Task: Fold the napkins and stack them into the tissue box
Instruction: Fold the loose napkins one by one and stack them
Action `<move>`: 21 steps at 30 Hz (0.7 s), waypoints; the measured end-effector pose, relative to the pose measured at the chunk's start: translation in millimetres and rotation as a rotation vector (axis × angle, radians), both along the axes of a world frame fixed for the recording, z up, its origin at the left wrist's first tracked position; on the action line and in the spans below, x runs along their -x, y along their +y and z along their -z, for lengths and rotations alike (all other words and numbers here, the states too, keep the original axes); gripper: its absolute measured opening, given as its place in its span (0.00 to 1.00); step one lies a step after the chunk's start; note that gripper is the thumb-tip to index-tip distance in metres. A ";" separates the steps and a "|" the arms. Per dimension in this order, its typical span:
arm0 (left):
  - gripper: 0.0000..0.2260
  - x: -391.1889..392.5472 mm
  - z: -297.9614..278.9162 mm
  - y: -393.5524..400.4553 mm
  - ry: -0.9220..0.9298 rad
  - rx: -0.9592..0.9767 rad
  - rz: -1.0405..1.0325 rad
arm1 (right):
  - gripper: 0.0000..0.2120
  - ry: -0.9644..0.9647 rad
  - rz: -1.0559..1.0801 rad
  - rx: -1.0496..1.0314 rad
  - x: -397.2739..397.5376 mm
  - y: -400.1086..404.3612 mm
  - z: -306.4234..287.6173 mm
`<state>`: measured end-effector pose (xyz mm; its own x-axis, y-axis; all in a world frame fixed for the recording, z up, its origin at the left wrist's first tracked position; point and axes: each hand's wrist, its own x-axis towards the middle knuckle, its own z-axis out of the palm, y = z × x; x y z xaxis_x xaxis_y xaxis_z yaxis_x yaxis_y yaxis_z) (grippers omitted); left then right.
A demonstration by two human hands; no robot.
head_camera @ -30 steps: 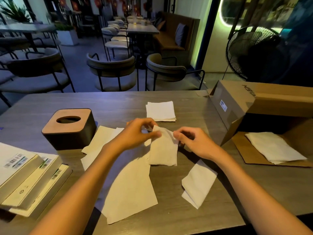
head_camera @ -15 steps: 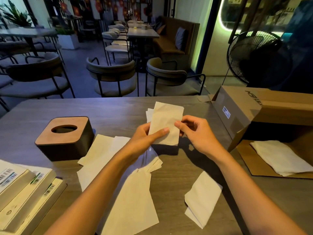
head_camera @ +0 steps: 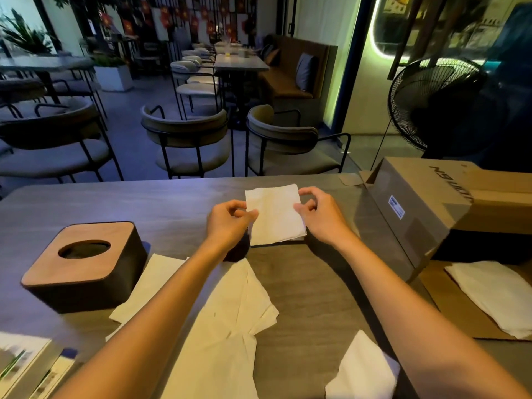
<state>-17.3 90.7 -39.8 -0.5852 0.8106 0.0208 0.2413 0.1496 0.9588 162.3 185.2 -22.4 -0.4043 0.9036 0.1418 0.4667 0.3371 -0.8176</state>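
Observation:
A folded white napkin (head_camera: pixel 275 214) lies on top of the small stack of folded napkins at the table's far middle. My left hand (head_camera: pixel 229 223) pinches its left edge and my right hand (head_camera: pixel 319 214) pinches its right edge. The tissue box (head_camera: pixel 83 266), dark with a wooden lid and an oval slot, stands to the left. Loose unfolded napkins (head_camera: pixel 224 321) lie spread under my forearms, and one more napkin (head_camera: pixel 362 370) lies at the near right.
An open cardboard carton (head_camera: pixel 426 203) lies on its side at the right, with a white napkin pile (head_camera: pixel 495 295) on its flap. Boxed packs (head_camera: pixel 26 367) sit at the near left. Chairs (head_camera: pixel 187 139) stand beyond the table's far edge.
Both hands carried the folded napkin from the table's middle, up and away from me, and set it on the far stack. The view tilted downward.

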 end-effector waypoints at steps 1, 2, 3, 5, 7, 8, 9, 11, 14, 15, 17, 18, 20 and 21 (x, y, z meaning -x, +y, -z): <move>0.05 3.3 4.8 6.0 0.069 0.018 -0.004 | 0.17 -0.025 0.012 -0.009 3.5 5.6 4.1; 0.07 5.8 8.3 10.9 0.138 0.034 -0.006 | 0.16 -0.053 0.023 -0.018 6.7 10.7 8.8; 0.09 7.5 11.7 15.3 0.194 0.041 -0.006 | 0.16 -0.077 0.030 -0.023 9.1 14.2 12.4; 0.13 8.9 16.4 21.7 0.267 0.036 -0.005 | 0.16 -0.097 0.043 -0.018 11.2 18.8 17.6; 0.15 8.6 17.8 24.9 0.316 0.030 -0.004 | 0.15 -0.093 0.045 -0.028 9.9 19.9 20.3; 0.16 8.4 18.5 26.2 0.327 0.028 -0.004 | 0.15 -0.089 0.047 -0.036 8.8 19.4 21.6; 0.16 8.5 19.4 27.2 0.336 0.026 -0.005 | 0.15 -0.088 0.050 -0.040 7.5 17.9 22.2; 0.18 9.1 20.8 27.1 0.337 0.022 -0.005 | 0.15 -0.099 0.062 -0.052 5.4 14.8 23.7; 0.23 9.7 19.7 23.7 0.339 0.001 0.014 | 0.17 -0.095 0.077 -0.076 2.8 11.3 23.2; 0.24 9.6 17.6 21.7 0.346 0.001 0.011 | 0.18 -0.086 0.083 -0.090 1.8 9.8 21.3; 0.20 9.0 10.8 14.1 0.367 -0.012 0.012 | 0.19 -0.071 0.090 -0.115 -0.4 5.1 17.1; 0.16 8.4 7.5 8.5 0.385 -0.022 0.033 | 0.19 -0.067 0.086 -0.119 -1.4 1.5 14.9; 0.10 7.5 0.3 -6.6 0.435 0.015 0.135 | 0.18 -0.074 0.063 -0.130 -4.1 -9.7 10.1; 0.12 7.1 -4.2 -15.7 0.463 0.087 0.202 | 0.16 -0.079 0.044 -0.137 -4.8 -16.8 8.1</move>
<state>-24.4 75.1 -35.6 -0.3622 0.9169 0.1677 0.6700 0.1311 0.7307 167.1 168.3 -30.4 -0.3795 0.8951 0.2341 0.5447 0.4207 -0.7255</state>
